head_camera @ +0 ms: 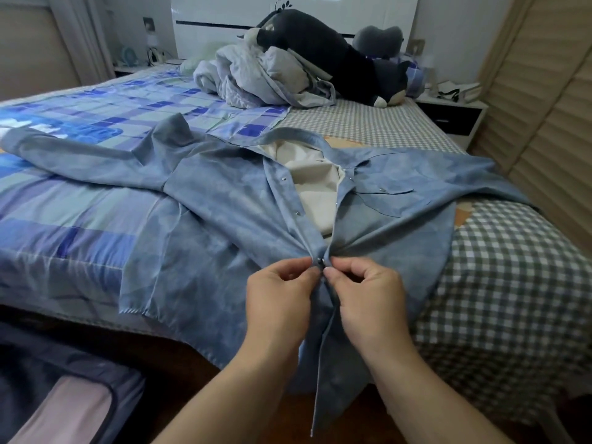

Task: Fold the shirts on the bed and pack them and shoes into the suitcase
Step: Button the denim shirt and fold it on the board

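A blue long-sleeved snap-button shirt lies face up across the bed, collar toward the headboard, hem hanging over the near edge. Its front is open above my hands and shows a cream lining. My left hand pinches the left placket and my right hand pinches the right placket. The two meet at a metal snap. An open suitcase with a pink inside lies on the floor at the lower left. No shoes are in view.
A crumpled grey quilt and dark plush toys are heaped at the head of the bed. A blue patchwork sheet covers the left half. A nightstand and louvred doors stand on the right.
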The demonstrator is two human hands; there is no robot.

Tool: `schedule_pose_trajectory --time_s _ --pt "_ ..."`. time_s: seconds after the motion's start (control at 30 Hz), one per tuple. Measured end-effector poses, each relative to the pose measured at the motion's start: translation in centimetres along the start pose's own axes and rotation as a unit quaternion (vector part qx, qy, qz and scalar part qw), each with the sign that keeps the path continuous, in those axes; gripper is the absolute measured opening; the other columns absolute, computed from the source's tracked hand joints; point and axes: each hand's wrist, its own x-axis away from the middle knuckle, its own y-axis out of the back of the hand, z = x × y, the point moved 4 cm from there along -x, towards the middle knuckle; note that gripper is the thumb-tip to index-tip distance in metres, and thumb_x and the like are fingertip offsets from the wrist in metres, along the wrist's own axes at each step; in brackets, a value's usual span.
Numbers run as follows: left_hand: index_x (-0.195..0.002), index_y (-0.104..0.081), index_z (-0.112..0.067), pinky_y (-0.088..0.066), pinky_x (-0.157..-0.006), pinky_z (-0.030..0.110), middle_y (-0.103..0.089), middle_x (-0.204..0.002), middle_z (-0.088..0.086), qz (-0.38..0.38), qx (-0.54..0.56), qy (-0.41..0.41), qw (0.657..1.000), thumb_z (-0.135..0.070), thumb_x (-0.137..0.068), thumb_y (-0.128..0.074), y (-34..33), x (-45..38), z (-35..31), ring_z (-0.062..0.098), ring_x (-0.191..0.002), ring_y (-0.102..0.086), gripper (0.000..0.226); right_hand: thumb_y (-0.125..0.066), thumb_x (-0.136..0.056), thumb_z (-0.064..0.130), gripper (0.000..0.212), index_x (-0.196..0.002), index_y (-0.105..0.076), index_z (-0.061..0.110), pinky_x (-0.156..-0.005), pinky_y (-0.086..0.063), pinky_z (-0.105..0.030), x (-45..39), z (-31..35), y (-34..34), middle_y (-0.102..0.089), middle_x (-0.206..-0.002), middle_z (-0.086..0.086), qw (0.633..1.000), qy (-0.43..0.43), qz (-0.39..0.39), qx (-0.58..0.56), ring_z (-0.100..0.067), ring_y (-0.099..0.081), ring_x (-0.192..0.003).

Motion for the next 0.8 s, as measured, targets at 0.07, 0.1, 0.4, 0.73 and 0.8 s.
schedule_pose_trajectory --time_s 0.07,0.1,0.4,0.73,0.8 --pt "-0.086 -0.078 -0.024 -0.056 -0.079 0.021 -0.078 -0.080 -0.005 -0.006 -0.033 -0.025 0.999 -0.007 -0.087 -0.077 0.0 0.1 -0.2 0.006 -0.082 -0.074 0.018 -0.079 -0.085 0.008 0.014 -0.096 -0.080 0.015 -0.077 -0.043 0.000 0.1 0.0 0.0 -0.066 -0.079 0.024 1.000 0.015 0.001 0.009 0.016 -0.063 -0.082" --pt "-0.084 -0.077 -0.027 -0.056 -0.080 0.021 -0.078 -0.080 -0.008 -0.006 -0.049 -0.034 0.998 -0.007 -0.087 -0.078 0.0 0.2 -0.3 0.003 -0.083 -0.073 0.020 -0.079 -0.084 0.007 0.014 -0.096 -0.080 0.014 -0.078 -0.044 0.000 0.1 0.0 -0.1 -0.066 -0.080 0.024 1.000 0.022 0.000 0.015 0.016 -0.063 -0.082" --pt "-0.085 -0.079 -0.019 -0.057 -0.090 0.027 -0.079 -0.082 -0.002 0.007 -0.035 -0.022 0.999 -0.002 -0.086 -0.076 -0.1 0.5 -0.1 0.009 -0.088 -0.075 0.017 -0.071 -0.089 0.001 0.023 -0.105 -0.080 0.015 -0.088 -0.047 -0.010 0.8 -0.8 -0.8 -0.067 -0.090 0.015 0.998 0.034 0.001 0.052 -0.007 -0.067 -0.093" --pt "-0.090 -0.073 -0.029 -0.056 -0.076 0.034 -0.073 -0.080 -0.001 0.195 -0.566 -0.092 0.796 -0.044 -0.076 -0.052 1.0 2.1 0.6 0.017 -0.083 -0.070 0.029 -0.059 -0.092 0.028 0.020 -0.106 -0.073 0.023 -0.092 -0.044 -0.032 3.3 -0.4 3.3 -0.064 -0.112 0.003 0.857 0.030 0.207 0.470 -0.021 -0.058 -0.113" --pt "-0.097 -0.072 -0.023 -0.053 -0.082 0.038 -0.074 -0.095 0.001 0.113 -0.564 -0.168 0.801 -0.039 -0.088 -0.053 1.5 0.9 -0.8 0.025 -0.096 -0.067 0.026 -0.056 -0.097 0.033 0.020 -0.107 -0.070 0.024 -0.091 -0.045 -0.034 2.4 0.5 4.1 -0.061 -0.111 0.004 0.886 0.044 0.145 0.439 -0.019 -0.054 -0.110"
